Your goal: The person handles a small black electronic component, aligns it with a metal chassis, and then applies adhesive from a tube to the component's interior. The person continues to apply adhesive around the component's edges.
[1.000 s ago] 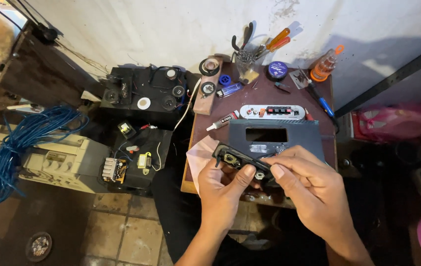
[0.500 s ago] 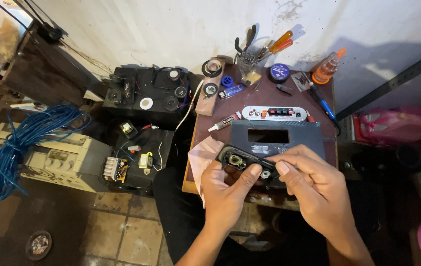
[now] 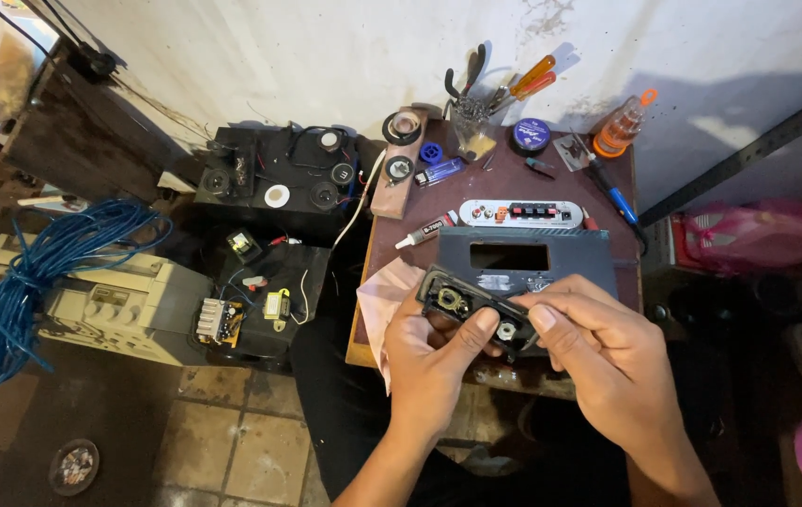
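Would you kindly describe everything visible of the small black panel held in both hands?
The small black panel is a narrow, oblong piece, seemingly plastic, with two round metallic fittings set in its face. It is tilted, its left end higher, above the near edge of the brown table, in front of a dark grey plate with a rectangular cutout. The left hand pinches it from below, the right hand grips its right end.

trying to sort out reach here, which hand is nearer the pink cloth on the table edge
Left. The left hand sits right beside the pink cloth, touching or nearly so, gripping the black panel's left end. The right hand holds its far end.
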